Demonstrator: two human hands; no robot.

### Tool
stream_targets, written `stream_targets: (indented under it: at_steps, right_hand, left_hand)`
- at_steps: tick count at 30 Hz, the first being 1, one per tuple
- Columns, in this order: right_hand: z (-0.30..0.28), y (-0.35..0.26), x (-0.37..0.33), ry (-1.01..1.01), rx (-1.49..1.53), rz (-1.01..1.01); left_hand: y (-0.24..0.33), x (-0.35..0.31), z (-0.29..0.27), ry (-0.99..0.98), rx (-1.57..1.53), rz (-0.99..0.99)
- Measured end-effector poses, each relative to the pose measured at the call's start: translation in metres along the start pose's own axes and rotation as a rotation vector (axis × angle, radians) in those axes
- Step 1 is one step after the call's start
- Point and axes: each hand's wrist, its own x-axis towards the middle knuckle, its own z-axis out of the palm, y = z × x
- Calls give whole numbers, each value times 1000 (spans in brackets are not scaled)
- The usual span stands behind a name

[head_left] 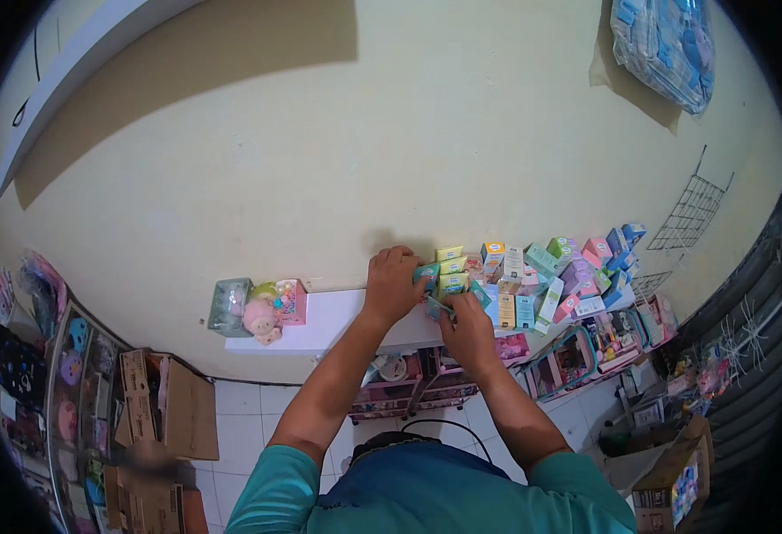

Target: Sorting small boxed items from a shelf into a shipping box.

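Observation:
On the white wall shelf [337, 322], my left hand [394, 283] has its fingers closed on a small teal packet [427, 273], standing at the left end of the row of goods. My right hand [468, 331], slightly nearer and to the right, pinches another teal packet [437, 308] by its edge; the fingers partly cover it. Several yellow-green packets [452, 266] stand one behind another between the hands. Right of them come small cartons, among them an orange-topped box [493, 256] and a teal-and-white box [524, 311].
A pink plush toy [261, 319] and clear boxes sit at the shelf's left end. Purple [576, 275] and blue cartons [619, 240] crowd its right end. Below are a display rack [391, 392], cardboard boxes [186, 405] at left, and a wire grid [693, 209] on the wall.

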Motion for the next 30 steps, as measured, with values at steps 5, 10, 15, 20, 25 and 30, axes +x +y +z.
stream_targets:
  at_steps: [5, 10, 15, 20, 25, 30]
  right_hand:
    - [-4, -2, -12, 42, -5, 14]
    - [2, 1, -20, 85, 19, -1]
    - [-5, -3, -17, 74, 107, 81]
    - [-19, -10, 16, -25, 85, 108]
    - [-11, -8, 36, -153, -119, 121]
    - [-4, -3, 34, -111, -112, 14]
  left_hand:
    - [3, -2, -2, -102, -20, -10]
    - [7, -5, -16, -72, -84, -16]
    - [8, -12, -46, -18, -122, -24]
    - [-16, -32, -71, -157, -552, -350]
    - [-49, -56, -51, -254, -617, -351]
    - [-57, -48, -30, -315, -709, -433]
